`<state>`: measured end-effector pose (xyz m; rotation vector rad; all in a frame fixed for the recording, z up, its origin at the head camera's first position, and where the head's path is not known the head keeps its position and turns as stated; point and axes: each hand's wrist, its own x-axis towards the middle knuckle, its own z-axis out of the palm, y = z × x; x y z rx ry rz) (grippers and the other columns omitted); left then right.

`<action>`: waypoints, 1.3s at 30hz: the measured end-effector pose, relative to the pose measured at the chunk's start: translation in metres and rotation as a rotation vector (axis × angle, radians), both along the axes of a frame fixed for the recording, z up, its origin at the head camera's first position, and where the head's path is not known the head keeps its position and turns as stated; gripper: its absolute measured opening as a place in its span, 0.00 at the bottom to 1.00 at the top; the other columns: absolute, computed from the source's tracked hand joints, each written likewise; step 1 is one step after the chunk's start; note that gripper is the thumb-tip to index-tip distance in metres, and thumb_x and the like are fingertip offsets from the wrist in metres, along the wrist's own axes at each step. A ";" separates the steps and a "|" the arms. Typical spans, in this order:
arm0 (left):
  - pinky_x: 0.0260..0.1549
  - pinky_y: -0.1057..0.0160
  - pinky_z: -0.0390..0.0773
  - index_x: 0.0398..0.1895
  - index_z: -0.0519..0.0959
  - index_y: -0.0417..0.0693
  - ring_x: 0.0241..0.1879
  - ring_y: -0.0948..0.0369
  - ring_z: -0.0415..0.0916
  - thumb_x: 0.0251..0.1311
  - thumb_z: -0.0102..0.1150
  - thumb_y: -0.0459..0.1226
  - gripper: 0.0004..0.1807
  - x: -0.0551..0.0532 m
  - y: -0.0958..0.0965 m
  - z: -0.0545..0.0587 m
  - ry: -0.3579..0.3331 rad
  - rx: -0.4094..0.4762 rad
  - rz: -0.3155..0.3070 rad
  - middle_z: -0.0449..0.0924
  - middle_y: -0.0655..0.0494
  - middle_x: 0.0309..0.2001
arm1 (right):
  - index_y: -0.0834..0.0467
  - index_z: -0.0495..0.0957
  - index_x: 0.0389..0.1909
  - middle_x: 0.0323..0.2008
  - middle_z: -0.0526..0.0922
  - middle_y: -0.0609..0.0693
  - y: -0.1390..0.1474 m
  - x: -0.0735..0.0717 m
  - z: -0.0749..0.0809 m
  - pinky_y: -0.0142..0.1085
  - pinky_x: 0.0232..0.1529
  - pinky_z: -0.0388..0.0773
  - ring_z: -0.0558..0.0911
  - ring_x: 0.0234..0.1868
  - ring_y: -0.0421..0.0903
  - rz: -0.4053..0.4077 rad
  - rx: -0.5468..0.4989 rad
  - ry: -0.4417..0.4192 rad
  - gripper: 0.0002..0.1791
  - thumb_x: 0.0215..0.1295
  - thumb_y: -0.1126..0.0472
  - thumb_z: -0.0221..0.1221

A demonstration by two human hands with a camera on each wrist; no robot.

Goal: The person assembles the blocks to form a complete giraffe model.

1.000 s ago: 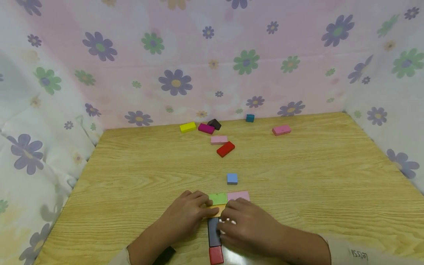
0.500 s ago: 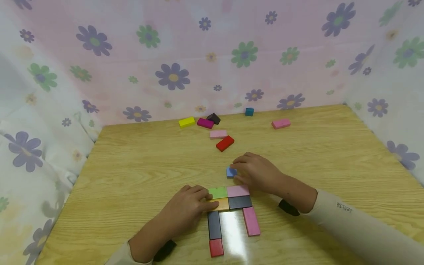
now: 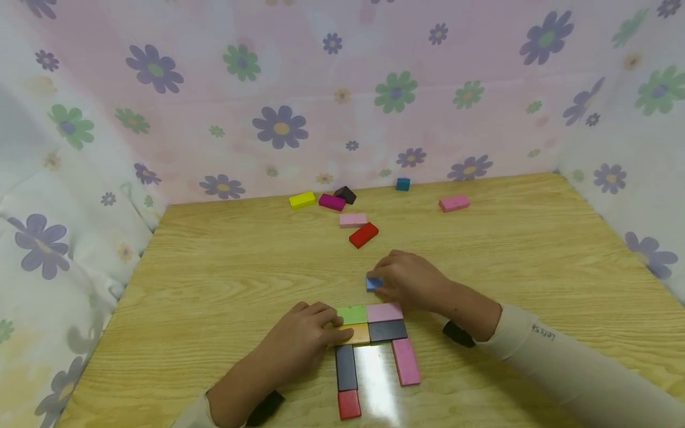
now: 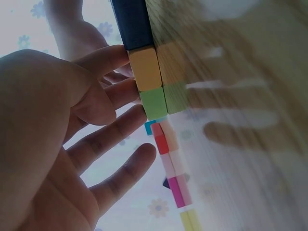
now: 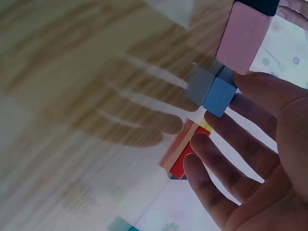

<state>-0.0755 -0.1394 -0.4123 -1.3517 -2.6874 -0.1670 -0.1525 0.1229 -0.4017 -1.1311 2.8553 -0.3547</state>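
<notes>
My right hand (image 3: 414,279) pinches a small blue block (image 3: 371,284) between thumb and fingers, just beyond the flat arrangement; the right wrist view shows the same blue block (image 5: 220,96) between the digits. My left hand (image 3: 299,336) touches the left ends of the green block (image 3: 351,314) and the orange block (image 3: 361,334). Beside these lie a light pink block (image 3: 384,312) and a dark grey block (image 3: 387,330). Below them, another dark block (image 3: 346,367) with a red block (image 3: 349,404) at its end forms one leg, and a pink block (image 3: 407,361) the other.
Toward the back of the wooden table (image 3: 214,267) lie a red block (image 3: 364,235), a pale pink block (image 3: 353,220), a magenta block (image 3: 332,202), a black block (image 3: 346,195), a yellow block (image 3: 302,200), a teal block (image 3: 403,184) and a pink block (image 3: 453,203). A flowered cloth (image 3: 342,119) hangs behind.
My right hand has left the near side of the arrangement, uncovering the dark and pink blocks there, and has moved forward to the blue block. The left hand stays in place.
</notes>
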 end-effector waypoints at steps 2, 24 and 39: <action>0.47 0.60 0.79 0.52 0.86 0.68 0.51 0.62 0.79 0.65 0.64 0.39 0.15 0.001 -0.001 -0.001 -0.004 0.002 0.001 0.83 0.63 0.46 | 0.56 0.85 0.52 0.47 0.88 0.51 -0.001 0.001 0.000 0.43 0.50 0.82 0.82 0.50 0.50 0.005 0.000 -0.004 0.18 0.61 0.56 0.69; 0.46 0.61 0.79 0.50 0.86 0.67 0.50 0.62 0.80 0.64 0.64 0.38 0.15 0.002 -0.001 -0.002 0.020 0.012 -0.016 0.83 0.63 0.45 | 0.55 0.86 0.49 0.42 0.88 0.44 0.025 0.056 0.018 0.35 0.44 0.83 0.82 0.45 0.42 0.120 -0.184 0.239 0.21 0.53 0.58 0.74; 0.45 0.61 0.78 0.49 0.86 0.67 0.50 0.62 0.80 0.64 0.63 0.38 0.14 0.002 0.000 -0.002 0.053 0.021 -0.021 0.83 0.64 0.44 | 0.52 0.85 0.45 0.41 0.87 0.39 0.042 0.104 -0.005 0.28 0.45 0.79 0.81 0.41 0.39 0.342 -0.406 0.438 0.15 0.75 0.51 0.52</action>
